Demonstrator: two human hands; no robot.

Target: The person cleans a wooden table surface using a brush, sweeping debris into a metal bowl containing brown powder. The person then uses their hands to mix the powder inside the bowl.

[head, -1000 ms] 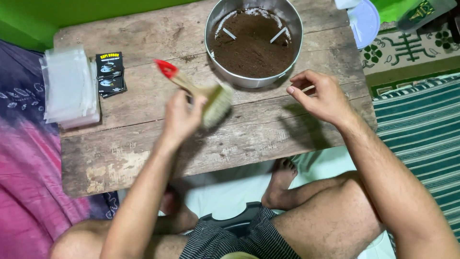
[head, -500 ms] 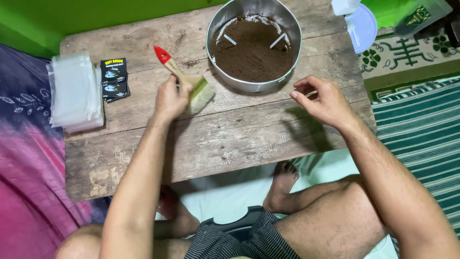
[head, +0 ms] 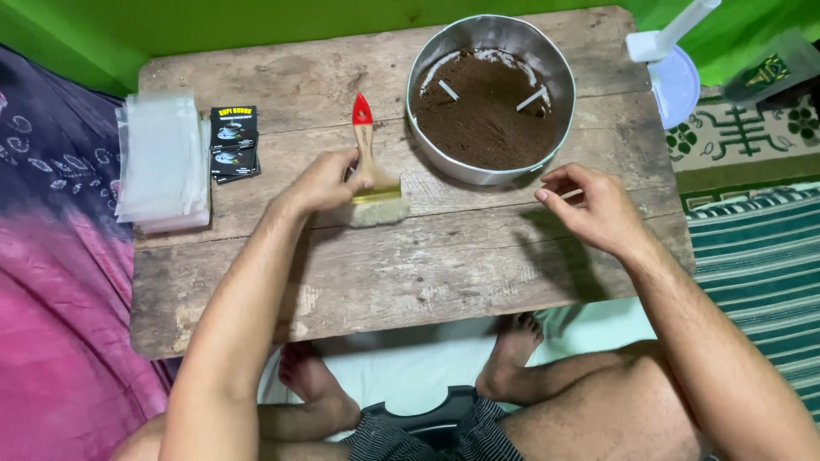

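My left hand grips a paintbrush by its wooden handle, which ends in a red tip. The pale bristles rest flat on the low wooden table. Just right of the brush stands a round metal pan filled with dark brown powder, with two small white sticks lying in it. My right hand hovers near the pan's front edge and pinches a small thin white stick between thumb and fingers.
A stack of clear plastic bags lies at the table's left end, with small black sachets beside it. A white plastic object sits off the far right corner. My bare feet and legs are under the near edge.
My left hand has carried the brush leftward and turned it, so the bristles now lie on the table near the pan. The right hand has barely moved.
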